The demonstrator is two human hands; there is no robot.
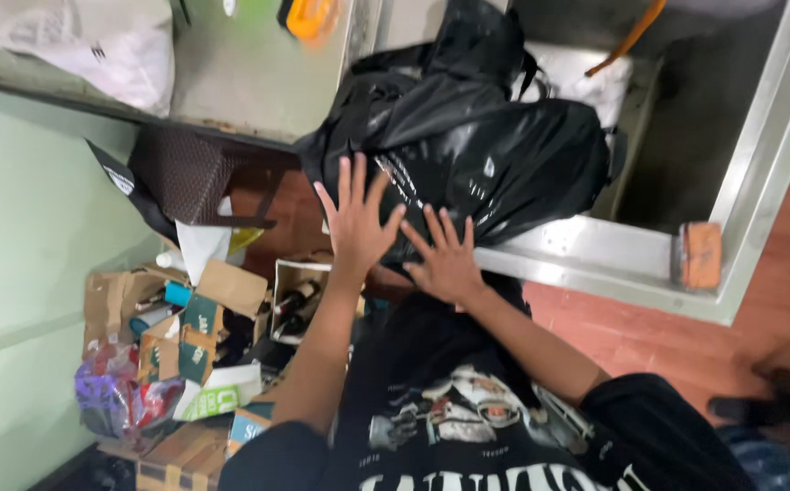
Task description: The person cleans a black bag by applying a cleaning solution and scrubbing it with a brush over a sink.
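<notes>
Both hands, left [356, 223] and right [447, 261], grip spread wide, palms flat on black bag [495, 145].

Bulging black plastic rubbish bag [477, 145]: glossy, crinkled film. Grey metal frame rail [586, 250]: smooth, dull sheen. Brown cardboard boxes [177, 455]: matt paper. Red-brown floor [650, 336]: matt.

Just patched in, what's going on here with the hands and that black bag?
A person has both bare hands pressed flat, fingers spread, against a big, full black plastic bag. The left hand and the right hand lie side by side on its near face. The bag rests on a metal ledge. To the left, a heap of cardboard boxes, bottles and wrappers lies against a pale green wall. Neither hand is gripping anything; both are open palms on the plastic.
</notes>
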